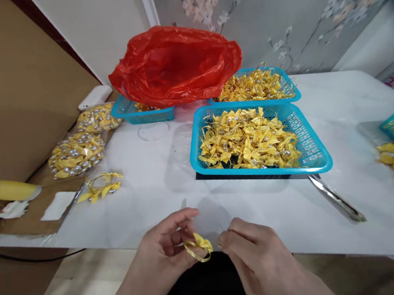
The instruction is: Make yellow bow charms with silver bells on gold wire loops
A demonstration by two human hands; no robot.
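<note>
Head view looks down on a white bench (145,179) set against a grey wall painted with pale blossom, with a big sheet of brown cardboard (25,88) leaning at the left. At the back of the bench a crumpled red plastic bag (176,62) slumps over a small blue basket (143,115). Beside it stands a second blue basket (295,95), and nearer the person a third, larger one (263,172); both are heaped with yellow fabric bows on gold wire. Metal tongs (337,198) lie just beside the near basket's right corner. On the left edge sit clear packets (76,154) of bows with silver beads, and a few loose bows (101,186) lie near them. The yellow bow (200,247) in work is small and folded, fixed to a thin gold ring, and it is held in the air just off the bench's near edge, between the two hands. The left hand (164,250) is curled palm inward, pinching the ring between thumb and fingers, forefinger arched above it. The right hand (256,256) comes in knuckles up, its thumb and forefinger pressed together just beside the bow's right tip; I cannot tell whether they touch it.
</note>
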